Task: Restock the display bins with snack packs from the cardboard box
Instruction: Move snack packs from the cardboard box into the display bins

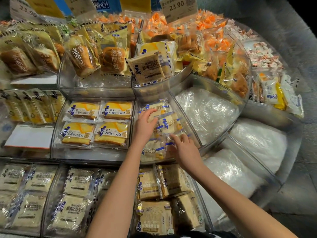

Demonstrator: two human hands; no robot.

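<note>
Both hands reached into a clear display bin (pixel 186 117) on the middle tier. The left hand (pixel 145 126) gripped a blue-and-white snack pack (pixel 171 123). The right hand (pixel 185 150) lay with loose fingers (pixel 174 137) on the piled packs (pixel 152 151) beneath. Yellow toast packs (pixel 97 124) filled the neighbouring bin to the left, and crumpled clear plastic (pixel 205 112) the one to the right.

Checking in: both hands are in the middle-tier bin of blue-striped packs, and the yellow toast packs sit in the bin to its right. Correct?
Not quite. The head view shows the yellow toast packs in the bin to its left; the bin to its right holds clear plastic padding. The left hand and right hand are indeed among the blue-striped packs.
</note>
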